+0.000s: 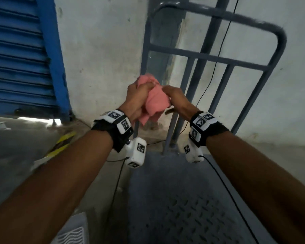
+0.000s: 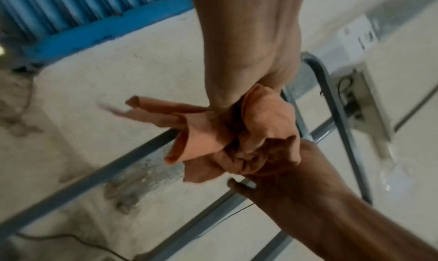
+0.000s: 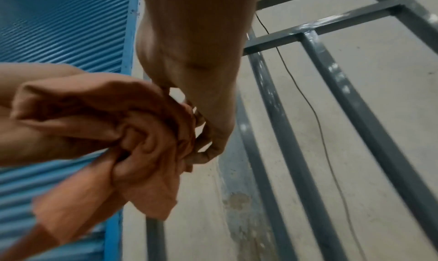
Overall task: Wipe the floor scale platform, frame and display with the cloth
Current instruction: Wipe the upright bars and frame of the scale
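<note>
A bunched pink cloth (image 1: pixel 157 100) is held up between both hands in front of the left upright of the grey tube frame (image 1: pixel 278 43). My left hand (image 1: pixel 143 88) grips the cloth's left side in a fist. My right hand (image 1: pixel 167 90) pinches its right edge with curled fingers (image 3: pixel 208 150). In the right wrist view the cloth (image 3: pixel 142 126) hangs in folds from the left hand (image 3: pixel 35 137). Whether the cloth (image 2: pixel 208 134) touches the frame bar (image 2: pixel 118 167) I cannot tell. The scale's grey chequered platform (image 1: pixel 192 208) lies below my arms. A pale box on a bracket (image 2: pixel 355 100) sits by the frame top.
A blue roller shutter (image 1: pixel 16 59) and its blue post stand at the left, against a stained white wall (image 1: pixel 104 50). A thin black cable (image 1: pixel 218 50) runs down behind the frame. Yellow-and-black strips (image 1: pixel 60 145) lie on the floor, and a white ribbed object (image 1: pixel 72 233) sits at the bottom left.
</note>
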